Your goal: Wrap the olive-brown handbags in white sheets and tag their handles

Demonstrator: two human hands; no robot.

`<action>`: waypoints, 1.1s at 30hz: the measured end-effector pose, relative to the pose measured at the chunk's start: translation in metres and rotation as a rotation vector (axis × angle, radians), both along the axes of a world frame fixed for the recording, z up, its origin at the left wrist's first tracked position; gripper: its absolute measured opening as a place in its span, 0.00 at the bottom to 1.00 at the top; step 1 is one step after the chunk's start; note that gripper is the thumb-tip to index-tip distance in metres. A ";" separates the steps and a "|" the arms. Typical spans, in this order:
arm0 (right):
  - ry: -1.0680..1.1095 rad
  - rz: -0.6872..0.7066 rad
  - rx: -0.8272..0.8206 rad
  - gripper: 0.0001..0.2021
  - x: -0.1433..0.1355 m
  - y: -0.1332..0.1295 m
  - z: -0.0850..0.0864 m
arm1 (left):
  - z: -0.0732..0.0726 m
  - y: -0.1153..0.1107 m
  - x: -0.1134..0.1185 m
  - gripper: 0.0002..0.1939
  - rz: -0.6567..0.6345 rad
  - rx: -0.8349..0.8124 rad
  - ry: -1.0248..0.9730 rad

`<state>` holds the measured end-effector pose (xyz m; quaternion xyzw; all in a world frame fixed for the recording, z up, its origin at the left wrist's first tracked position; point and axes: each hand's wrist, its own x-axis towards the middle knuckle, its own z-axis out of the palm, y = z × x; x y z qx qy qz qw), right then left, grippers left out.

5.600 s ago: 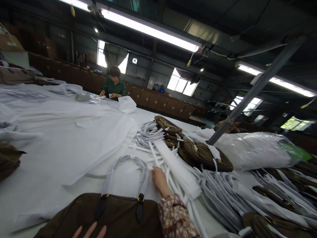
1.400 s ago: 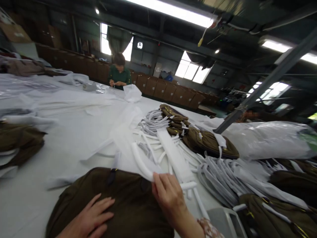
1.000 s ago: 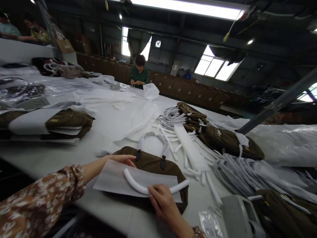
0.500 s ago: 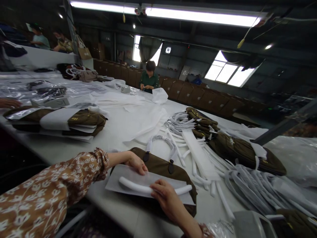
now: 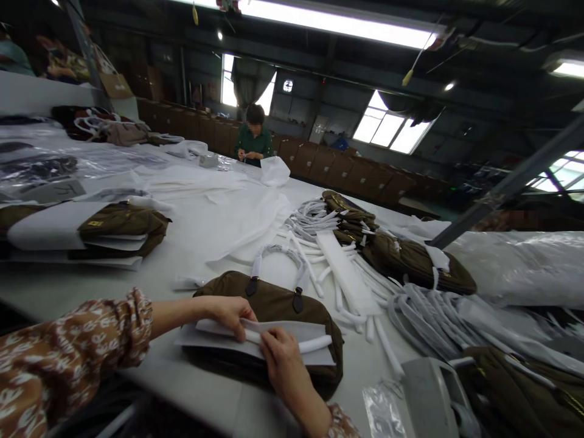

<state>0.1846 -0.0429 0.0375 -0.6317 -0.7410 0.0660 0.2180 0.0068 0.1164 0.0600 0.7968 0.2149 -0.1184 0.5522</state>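
An olive-brown handbag [image 5: 274,299] lies on the table in front of me, its wrapped handles [image 5: 279,248] pointing away. A white packing sheet [image 5: 214,345] rests across the bag, and a white foam tube [image 5: 314,344] lies lengthwise on the sheet. My left hand [image 5: 233,314] is closed at the sheet's far edge, fingertips by the left part of the tube. Pinched around the tube's middle is my right hand [image 5: 283,360]. The fingers partly hide the tube's left end.
Another olive bag with a white wrap [image 5: 50,230] lies at left. Loose foam tubes [image 5: 387,350], grey wrapped handles [image 5: 424,322] and more olive bags [image 5: 401,258] lie at right. A grey plastic object [image 5: 429,395] stands near right. A person in green [image 5: 255,143] works across the table.
My left hand has moved onto the tube's left part, and the sheet's far edge now rises up beside the tube. My right hand stays on the tube. The view has shifted right.
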 end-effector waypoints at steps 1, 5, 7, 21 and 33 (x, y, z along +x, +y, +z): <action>-0.037 0.008 -0.016 0.08 0.008 -0.002 0.005 | 0.001 -0.002 -0.001 0.23 0.009 0.032 -0.015; -0.055 -0.037 -0.108 0.06 0.031 -0.003 0.015 | 0.006 -0.013 -0.002 0.25 0.014 0.124 -0.092; 0.003 -0.057 -0.081 0.09 0.032 0.000 0.013 | 0.008 -0.018 -0.004 0.26 0.014 0.154 -0.131; -0.300 0.156 -0.049 0.20 0.023 0.007 0.027 | 0.005 -0.033 -0.012 0.26 -0.033 0.337 -0.262; -0.541 0.195 0.149 0.03 0.010 0.001 0.001 | 0.005 -0.046 -0.014 0.21 -0.026 0.505 -0.206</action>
